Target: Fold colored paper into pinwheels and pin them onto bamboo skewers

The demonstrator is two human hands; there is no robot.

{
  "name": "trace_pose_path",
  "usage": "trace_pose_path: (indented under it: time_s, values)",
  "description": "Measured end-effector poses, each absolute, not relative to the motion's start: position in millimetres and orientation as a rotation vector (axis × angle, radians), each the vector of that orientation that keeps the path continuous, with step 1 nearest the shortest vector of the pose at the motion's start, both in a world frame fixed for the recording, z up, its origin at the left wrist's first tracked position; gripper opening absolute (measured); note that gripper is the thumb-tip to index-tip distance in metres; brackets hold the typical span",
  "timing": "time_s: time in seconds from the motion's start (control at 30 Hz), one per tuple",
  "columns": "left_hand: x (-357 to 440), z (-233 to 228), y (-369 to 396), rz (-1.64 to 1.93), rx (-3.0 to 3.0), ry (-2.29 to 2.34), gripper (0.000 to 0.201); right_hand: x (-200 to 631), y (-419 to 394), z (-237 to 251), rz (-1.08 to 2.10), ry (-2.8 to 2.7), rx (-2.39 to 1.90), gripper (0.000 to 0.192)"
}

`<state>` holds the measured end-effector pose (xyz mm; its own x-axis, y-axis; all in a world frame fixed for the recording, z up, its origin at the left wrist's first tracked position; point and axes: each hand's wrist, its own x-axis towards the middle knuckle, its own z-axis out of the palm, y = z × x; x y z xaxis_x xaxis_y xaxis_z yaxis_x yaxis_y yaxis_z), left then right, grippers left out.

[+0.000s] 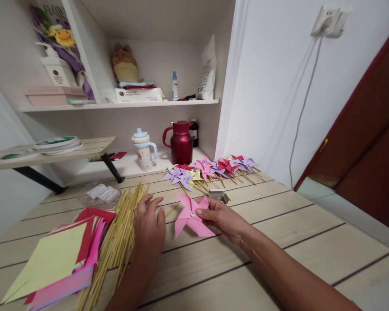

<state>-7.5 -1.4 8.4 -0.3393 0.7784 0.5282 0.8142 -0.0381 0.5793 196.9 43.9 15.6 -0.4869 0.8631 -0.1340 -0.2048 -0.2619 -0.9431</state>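
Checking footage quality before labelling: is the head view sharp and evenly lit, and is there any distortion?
Head view: soft, even indoor light, no glare; pink pinwheel in the right hand is sharp; left hand on the bamboo sticks casts faint shadow; wide-angle distortion tilts the shelf and walls.

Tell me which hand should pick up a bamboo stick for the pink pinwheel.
Left hand: it already rests on the bamboo sticks. The right hand is occupied holding the pink pinwheel.
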Motion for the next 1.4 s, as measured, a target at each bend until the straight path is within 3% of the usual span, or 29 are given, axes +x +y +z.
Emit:
trace_pose_path:
  time_s: [0.1, 0.2, 0.6, 0.9, 1.23, 1.4]
  values:
    - [-3.1, 18.1, -6.5, -1.762, -1.809, -2.009, 0.033, 196.4, 43.5, 17.0, 1.817, -1.204, -0.878, 0.038]
    - [2.7, 19.2, -8.4, -1.982, -1.968, -2.17, 0.04, 196.1, 43.5, 16.9, 1.796, -1.224, -0.857, 0.035]
    - [15.8, 13.7, -10.1, -2.063, -2.415, -2.457, 0.039, 194.4, 38.6, 20.2, 1.672, -1.43, -0.776, 0.032]
    - [18.5, 9.4, -9.4, -2.215, -2.171, -2.481, 0.026, 194.4, 35.4, 23.0, 1.643, -1.443, -0.785, 0.031]
    - [23.3, 11.8, -9.6, -2.272, -2.184, -2.472, 0.025, 193.0, 38.9, 14.4, 1.395, -1.497, -0.867, 0.024]
    - [22.6, 6.9, -8.7, -2.388, -2.118, -2.542, 0.026, 193.1, 37.9, 17.2, 1.459, -1.462, -0.856, 0.026]
